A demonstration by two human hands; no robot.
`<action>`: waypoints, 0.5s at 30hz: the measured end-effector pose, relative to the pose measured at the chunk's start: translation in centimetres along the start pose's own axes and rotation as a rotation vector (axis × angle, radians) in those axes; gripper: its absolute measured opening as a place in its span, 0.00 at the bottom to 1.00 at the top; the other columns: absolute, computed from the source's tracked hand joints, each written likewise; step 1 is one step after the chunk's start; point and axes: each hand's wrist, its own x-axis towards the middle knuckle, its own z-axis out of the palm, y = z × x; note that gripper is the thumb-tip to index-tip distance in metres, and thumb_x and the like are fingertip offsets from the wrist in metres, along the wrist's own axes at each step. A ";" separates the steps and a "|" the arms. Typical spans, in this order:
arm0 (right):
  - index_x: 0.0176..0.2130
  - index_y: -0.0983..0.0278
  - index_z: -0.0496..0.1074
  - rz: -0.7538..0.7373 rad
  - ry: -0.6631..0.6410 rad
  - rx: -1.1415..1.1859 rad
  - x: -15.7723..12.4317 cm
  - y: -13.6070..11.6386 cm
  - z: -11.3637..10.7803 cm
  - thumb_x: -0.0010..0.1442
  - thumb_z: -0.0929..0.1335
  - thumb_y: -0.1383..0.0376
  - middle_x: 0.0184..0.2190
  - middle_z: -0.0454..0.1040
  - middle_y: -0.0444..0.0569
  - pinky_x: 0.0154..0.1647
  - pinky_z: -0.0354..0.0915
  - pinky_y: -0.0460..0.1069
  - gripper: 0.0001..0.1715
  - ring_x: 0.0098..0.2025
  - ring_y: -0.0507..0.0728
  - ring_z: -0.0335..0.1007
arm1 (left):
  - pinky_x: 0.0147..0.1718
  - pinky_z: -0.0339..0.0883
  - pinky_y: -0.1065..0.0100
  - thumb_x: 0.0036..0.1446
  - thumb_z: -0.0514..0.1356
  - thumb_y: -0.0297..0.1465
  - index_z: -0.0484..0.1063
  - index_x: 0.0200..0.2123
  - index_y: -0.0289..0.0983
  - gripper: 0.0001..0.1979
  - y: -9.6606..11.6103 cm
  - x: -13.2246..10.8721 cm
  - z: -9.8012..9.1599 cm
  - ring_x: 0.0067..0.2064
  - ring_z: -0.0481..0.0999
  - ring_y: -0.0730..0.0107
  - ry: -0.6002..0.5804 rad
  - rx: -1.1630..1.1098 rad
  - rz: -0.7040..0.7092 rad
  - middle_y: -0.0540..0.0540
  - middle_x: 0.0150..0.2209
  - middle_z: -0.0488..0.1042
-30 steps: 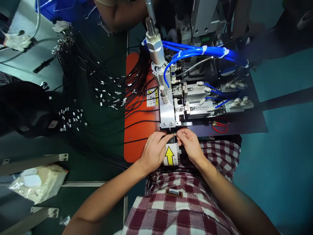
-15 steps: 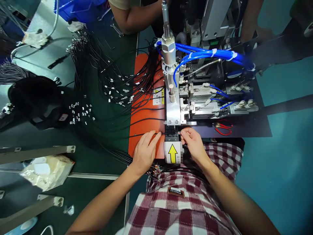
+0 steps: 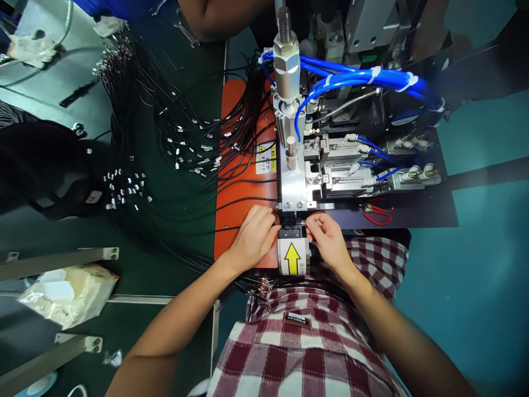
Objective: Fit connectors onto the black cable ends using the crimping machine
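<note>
A thin black cable (image 3: 227, 229) runs across the orange plate (image 3: 243, 190) to the front of a metal machine (image 3: 292, 184). My left hand (image 3: 257, 234) rests over the plate's front right part, its fingers closed on this cable close to the machine. On the machine's other side my right hand (image 3: 326, 237) pinches the cable's small metal end between thumb and fingertips. Between the hands the cable lies across a dark fixture (image 3: 291, 226), just behind the white label with a yellow arrow (image 3: 293, 258). Several more black cables lie parallel across the plate, entering the machine farther back.
Bundles of black cables with silver ends (image 3: 194, 146) spread over the dark green table (image 3: 182, 215). Red-handled pliers (image 3: 377, 212) lie right of the machine. Blue air hoses (image 3: 367, 77) arch above it. A co-worker's arm (image 3: 225, 19) is at the back. A plastic bag (image 3: 70, 292) sits at left.
My left hand has slid right along the cable and its fingers have closed in towards the fixture. The right hand keeps its pinch almost in place. The camera view has shifted slightly.
</note>
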 end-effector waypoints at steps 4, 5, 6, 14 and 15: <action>0.31 0.62 0.66 0.003 -0.004 -0.011 -0.2 -0.1 0.0 0.59 0.68 0.54 0.21 0.64 0.39 0.24 0.59 0.46 0.15 0.22 0.49 0.61 | 0.42 0.66 0.60 0.64 0.49 0.27 0.66 0.35 0.34 0.07 0.1 0.1 -0.1 0.40 0.65 0.62 -0.010 0.025 0.039 0.41 0.36 0.67; 0.31 0.62 0.66 0.000 -0.001 -0.012 -0.2 -0.1 0.1 0.58 0.68 0.54 0.22 0.64 0.39 0.24 0.59 0.46 0.15 0.22 0.49 0.61 | 0.42 0.66 0.60 0.64 0.49 0.27 0.65 0.35 0.34 0.07 0.1 0.1 0.0 0.40 0.64 0.62 -0.011 0.024 0.047 0.41 0.36 0.67; 0.31 0.62 0.66 -0.004 0.005 -0.013 -0.3 -0.1 0.1 0.58 0.68 0.54 0.22 0.65 0.39 0.24 0.59 0.46 0.15 0.22 0.49 0.62 | 0.42 0.66 0.59 0.64 0.49 0.27 0.65 0.35 0.34 0.07 0.0 0.1 0.0 0.40 0.64 0.62 -0.012 0.023 0.054 0.41 0.36 0.67; 0.30 0.62 0.66 -0.002 0.004 -0.013 -0.2 0.0 0.1 0.58 0.68 0.53 0.22 0.65 0.39 0.25 0.60 0.47 0.16 0.22 0.50 0.62 | 0.42 0.66 0.59 0.64 0.50 0.26 0.68 0.36 0.34 0.08 0.2 -0.1 -0.2 0.42 0.66 0.62 -0.006 0.060 0.036 0.40 0.38 0.69; 0.30 0.62 0.66 0.002 0.001 -0.011 -0.2 0.0 0.1 0.58 0.68 0.53 0.22 0.65 0.39 0.24 0.60 0.47 0.16 0.22 0.50 0.62 | 0.43 0.65 0.58 0.64 0.50 0.27 0.69 0.38 0.33 0.08 0.4 -0.2 -0.2 0.43 0.66 0.60 0.012 0.103 0.029 0.39 0.39 0.70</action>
